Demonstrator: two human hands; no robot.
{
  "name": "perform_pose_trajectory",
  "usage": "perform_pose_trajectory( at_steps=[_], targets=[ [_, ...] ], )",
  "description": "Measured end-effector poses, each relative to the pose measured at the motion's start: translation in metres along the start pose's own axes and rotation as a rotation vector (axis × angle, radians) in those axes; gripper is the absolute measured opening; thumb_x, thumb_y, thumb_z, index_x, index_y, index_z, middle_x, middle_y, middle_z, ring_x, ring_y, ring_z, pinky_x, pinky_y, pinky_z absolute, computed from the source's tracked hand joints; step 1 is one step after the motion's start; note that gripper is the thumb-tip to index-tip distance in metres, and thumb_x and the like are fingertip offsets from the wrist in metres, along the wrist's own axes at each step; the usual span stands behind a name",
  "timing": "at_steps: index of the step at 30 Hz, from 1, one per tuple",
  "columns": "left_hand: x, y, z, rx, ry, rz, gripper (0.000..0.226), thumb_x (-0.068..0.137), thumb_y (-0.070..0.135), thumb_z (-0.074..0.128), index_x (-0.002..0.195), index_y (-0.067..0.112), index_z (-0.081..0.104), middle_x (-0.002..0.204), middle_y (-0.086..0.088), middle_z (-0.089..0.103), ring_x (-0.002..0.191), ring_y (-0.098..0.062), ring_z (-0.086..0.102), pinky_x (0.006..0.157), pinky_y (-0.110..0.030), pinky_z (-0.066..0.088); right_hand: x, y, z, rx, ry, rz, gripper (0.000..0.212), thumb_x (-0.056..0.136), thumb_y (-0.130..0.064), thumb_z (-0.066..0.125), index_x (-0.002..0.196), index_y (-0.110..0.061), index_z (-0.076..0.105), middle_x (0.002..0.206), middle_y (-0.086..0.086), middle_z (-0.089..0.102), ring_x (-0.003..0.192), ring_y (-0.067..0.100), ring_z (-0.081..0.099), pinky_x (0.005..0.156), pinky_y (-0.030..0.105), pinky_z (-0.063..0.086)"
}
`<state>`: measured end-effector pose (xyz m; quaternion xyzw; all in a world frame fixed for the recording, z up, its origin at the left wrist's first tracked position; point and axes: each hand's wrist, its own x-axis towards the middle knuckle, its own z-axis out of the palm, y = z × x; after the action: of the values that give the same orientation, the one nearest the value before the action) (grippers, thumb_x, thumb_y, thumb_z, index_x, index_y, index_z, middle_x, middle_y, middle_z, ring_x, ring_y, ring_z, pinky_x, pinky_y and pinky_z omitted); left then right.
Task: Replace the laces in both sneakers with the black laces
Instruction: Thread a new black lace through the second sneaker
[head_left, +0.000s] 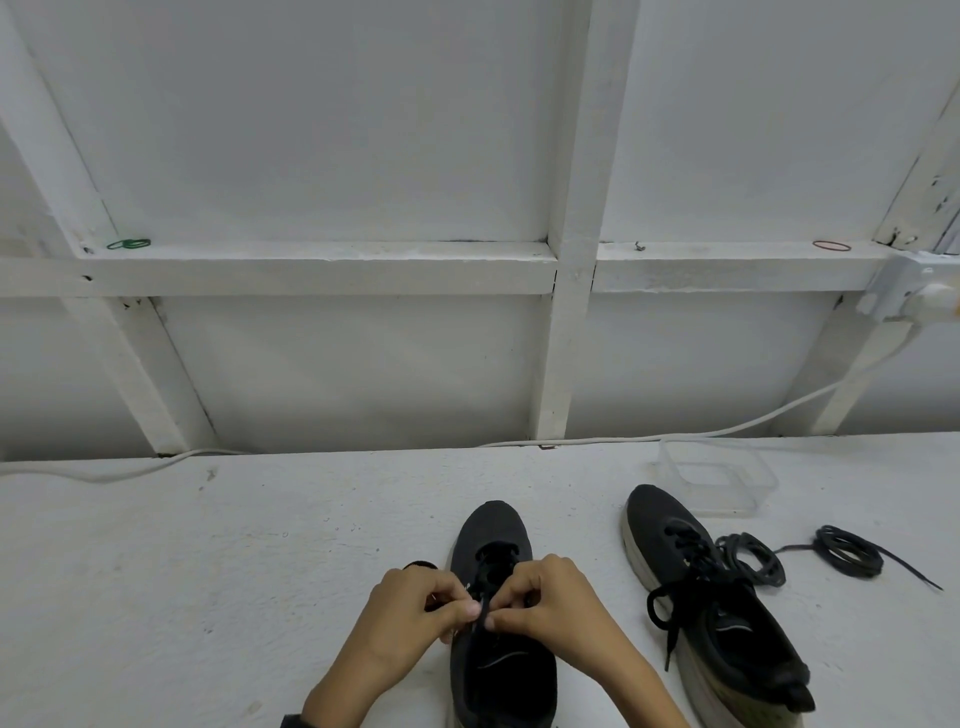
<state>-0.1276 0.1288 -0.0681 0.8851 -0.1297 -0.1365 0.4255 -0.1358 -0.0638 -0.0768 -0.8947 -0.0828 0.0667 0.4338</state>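
Observation:
A black sneaker (493, 535) points away from me at the bottom centre of the white table (234, 561). My left hand (410, 608) and my right hand (550, 597) meet over its tongue, both pinching its black lace (485, 610) between thumb and fingers. A second black sneaker (696, 582) with a pale sole lies to the right, its black lace tied in a loose bow. Two coiled black laces lie beside it, the nearer coil (750, 558) and the farther coil (849, 551).
A clear plastic box (727, 467) stands behind the right sneaker. A white cable (623, 441) runs along the table's back edge to a socket (914, 296) on the white framed wall. A small dark object (418, 565) peeks out behind my left hand.

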Motion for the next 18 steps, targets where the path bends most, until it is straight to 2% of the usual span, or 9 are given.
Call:
perform_pose_trajectory(
  at_steps=[3,6,8,11,13,18],
  targets=[
    [-0.005,-0.003,-0.005,-0.015,-0.012,0.015,0.011,0.087,0.03,0.07,0.078,0.031,0.075,0.083,0.003,0.068,0.065,-0.009,0.065,0.069,-0.02,0.049,0.0,-0.001,0.0,0.012,0.0,0.006,0.021,0.071,-0.03,0.081,0.06,-0.044,0.068,0.064,-0.025,0.06,0.065,0.001,0.055,0.062,0.019,0.041],
    [-0.007,-0.006,-0.009,-0.043,-0.025,0.015,0.017,0.089,0.018,0.068,0.086,0.032,0.077,0.087,0.006,0.069,0.067,-0.01,0.066,0.07,-0.019,0.053,-0.001,-0.002,0.0,0.016,-0.005,0.002,0.023,0.072,-0.029,0.081,0.062,-0.045,0.068,0.063,-0.025,0.06,0.064,0.0,0.055,0.061,0.016,0.041],
    [-0.006,-0.004,-0.008,-0.058,-0.015,0.013,0.019,0.087,0.015,0.069,0.086,0.031,0.077,0.083,0.006,0.071,0.067,-0.01,0.067,0.071,-0.021,0.054,-0.001,-0.003,0.0,0.021,-0.007,0.002,0.023,0.072,-0.029,0.081,0.062,-0.045,0.068,0.062,-0.022,0.061,0.063,0.0,0.055,0.061,0.016,0.041],
    [-0.004,-0.001,-0.005,-0.056,0.008,0.006,0.016,0.085,0.012,0.071,0.081,0.027,0.075,0.071,0.011,0.072,0.068,-0.006,0.068,0.067,-0.013,0.048,-0.001,-0.004,0.0,0.022,-0.006,0.007,0.026,0.071,-0.028,0.081,0.059,-0.045,0.067,0.061,-0.023,0.06,0.062,0.0,0.054,0.061,0.017,0.04],
    [-0.003,-0.001,-0.002,-0.045,0.005,0.009,0.017,0.085,0.01,0.071,0.079,0.027,0.073,0.068,0.012,0.07,0.07,-0.006,0.069,0.067,-0.012,0.048,-0.001,-0.004,0.0,0.015,-0.007,0.009,0.025,0.07,-0.028,0.081,0.059,-0.044,0.067,0.061,-0.023,0.059,0.062,0.0,0.054,0.061,0.017,0.041],
    [-0.002,0.001,0.003,-0.037,0.022,-0.005,0.017,0.082,0.011,0.073,0.076,0.027,0.074,0.067,0.009,0.071,0.067,-0.004,0.07,0.07,-0.014,0.051,-0.003,-0.004,-0.003,-0.048,-0.045,-0.012,0.011,0.068,-0.036,0.081,0.068,-0.041,0.071,0.063,-0.014,0.057,0.062,0.001,0.052,0.061,0.019,0.04]
  ],
)
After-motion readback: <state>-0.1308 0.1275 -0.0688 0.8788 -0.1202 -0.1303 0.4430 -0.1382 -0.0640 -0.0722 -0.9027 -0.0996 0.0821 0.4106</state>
